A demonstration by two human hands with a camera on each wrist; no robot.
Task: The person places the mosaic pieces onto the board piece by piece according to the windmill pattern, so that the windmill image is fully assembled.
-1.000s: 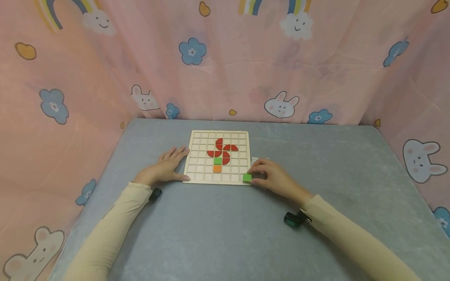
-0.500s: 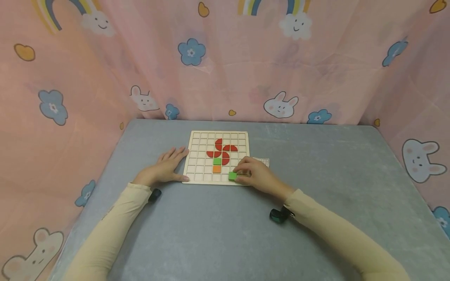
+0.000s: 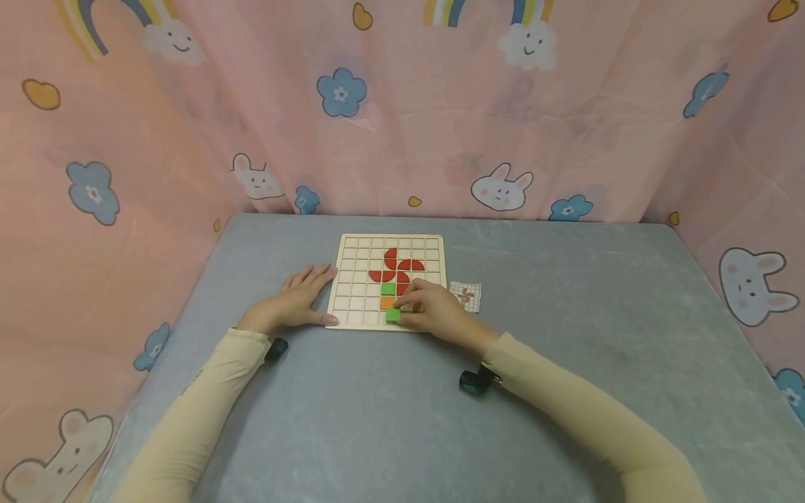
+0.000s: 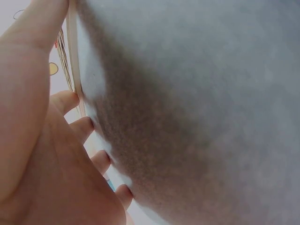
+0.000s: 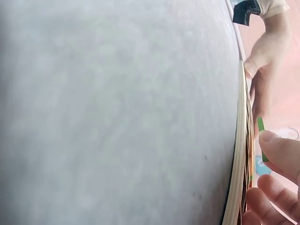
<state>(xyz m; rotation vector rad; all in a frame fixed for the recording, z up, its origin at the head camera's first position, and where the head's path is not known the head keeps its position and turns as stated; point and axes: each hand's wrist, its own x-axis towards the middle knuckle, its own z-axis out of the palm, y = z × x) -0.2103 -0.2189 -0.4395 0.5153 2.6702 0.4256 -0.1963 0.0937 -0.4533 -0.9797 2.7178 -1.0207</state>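
Observation:
A pale wooden grid board (image 3: 355, 307) lies on the grey table, carrying red quarter-round pieces (image 3: 411, 265) set in a pinwheel. Below them sit a green square tile (image 3: 388, 288) and an orange square tile (image 3: 386, 302). My right hand (image 3: 434, 311) pinches another green square tile (image 3: 393, 314) between thumb and fingers, close over the board just below the orange one. In the right wrist view this green tile (image 5: 260, 123) shows edge-on at the thumb tip. My left hand (image 3: 295, 297) is spread at the board's left edge, thumb and fingertips touching it.
A small paper card (image 3: 465, 297) with a printed grid and pinwheel lies right of the board. Dark wrist cameras (image 3: 474, 382) hang below both sleeves. A pink patterned curtain (image 3: 402, 126) surrounds the grey table (image 3: 352, 419) at the back and sides.
My right hand has moved left across the board with the green tile, from its lower right corner to below the orange tile. The card is now uncovered. The left hand stays put.

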